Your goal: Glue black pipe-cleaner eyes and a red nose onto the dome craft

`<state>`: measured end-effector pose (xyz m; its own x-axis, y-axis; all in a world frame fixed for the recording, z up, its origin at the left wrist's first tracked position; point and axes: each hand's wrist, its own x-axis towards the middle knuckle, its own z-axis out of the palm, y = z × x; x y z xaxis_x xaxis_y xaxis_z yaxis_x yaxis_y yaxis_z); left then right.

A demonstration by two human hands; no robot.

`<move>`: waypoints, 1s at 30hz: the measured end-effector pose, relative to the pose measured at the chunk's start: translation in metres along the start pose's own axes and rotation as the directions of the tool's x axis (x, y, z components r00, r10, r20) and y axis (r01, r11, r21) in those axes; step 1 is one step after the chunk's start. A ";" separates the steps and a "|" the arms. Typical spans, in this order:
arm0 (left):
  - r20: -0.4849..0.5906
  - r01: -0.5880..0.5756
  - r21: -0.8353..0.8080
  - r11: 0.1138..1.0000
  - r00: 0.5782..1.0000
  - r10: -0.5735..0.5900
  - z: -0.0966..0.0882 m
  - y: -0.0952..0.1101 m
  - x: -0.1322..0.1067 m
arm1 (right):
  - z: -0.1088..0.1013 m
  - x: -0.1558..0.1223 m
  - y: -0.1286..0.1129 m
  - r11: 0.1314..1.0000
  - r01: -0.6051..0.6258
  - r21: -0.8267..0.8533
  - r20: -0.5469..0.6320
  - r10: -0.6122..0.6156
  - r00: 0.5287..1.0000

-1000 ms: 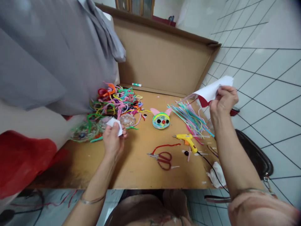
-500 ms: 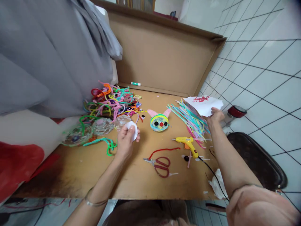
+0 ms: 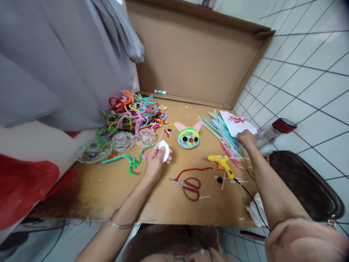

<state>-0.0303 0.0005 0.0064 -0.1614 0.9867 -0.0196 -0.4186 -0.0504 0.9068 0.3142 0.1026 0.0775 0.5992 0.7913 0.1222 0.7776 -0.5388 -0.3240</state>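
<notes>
Pinched in my left hand (image 3: 156, 160) is a small white paper piece (image 3: 164, 151), held above the table's middle. My right hand (image 3: 246, 137) reaches to the far right and grips the near edge of a white paper sheet (image 3: 233, 123) with a red print. That sheet partly covers a bundle of pastel pipe cleaners (image 3: 218, 131). Between my hands lies a round animal face (image 3: 188, 138) with pink ears, black eyes and a red nose. Nearer to me are red-handled scissors (image 3: 192, 187), a red pipe cleaner (image 3: 195, 170) and a yellow hot glue gun (image 3: 222, 163).
Colourful pipe cleaners (image 3: 133, 112) are heaped at the left, beside several round clear-looking pieces (image 3: 122, 141). A red-lidded bottle (image 3: 283, 126) and a brown bag (image 3: 302, 182) stand at the right. A cardboard panel (image 3: 191, 51) closes the back; a glue stick (image 3: 160, 92) lies against it.
My right hand has lowered the printed sheet onto the pipe cleaners' side of the table. My left hand, still holding the small paper, has shifted slightly right. The view has tilted a little.
</notes>
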 end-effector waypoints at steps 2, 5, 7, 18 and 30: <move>-0.003 0.018 0.001 1.000 1.000 -0.018 0.001 -0.003 0.001 | -0.010 -0.019 -0.009 0.999 0.009 -0.049 -0.001 -0.009 1.000; -0.004 0.035 0.015 0.999 0.999 -0.035 0.002 -0.005 0.001 | -0.021 -0.075 -0.023 0.966 0.245 -0.083 -0.008 -0.246 0.969; 0.005 0.035 0.022 0.999 0.999 -0.035 0.002 -0.005 0.001 | -0.022 -0.128 -0.027 0.843 0.538 -0.008 -0.005 -0.538 0.843; 0.007 0.018 -0.156 0.988 1.000 -0.017 -0.006 -0.017 0.008 | 0.037 -0.272 -0.014 0.536 0.844 -0.029 0.385 -0.773 0.504; 0.088 0.249 -0.306 0.919 0.968 -0.233 -0.005 -0.004 0.004 | 0.025 -0.249 0.011 0.454 -0.284 0.845 0.528 -0.622 0.578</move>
<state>-0.0338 0.0034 0.0009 0.0199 0.9809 -0.1935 -0.6982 0.1522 0.6995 0.1686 -0.0930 0.0203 -0.2382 0.9452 -0.2234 0.0217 -0.2247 -0.9742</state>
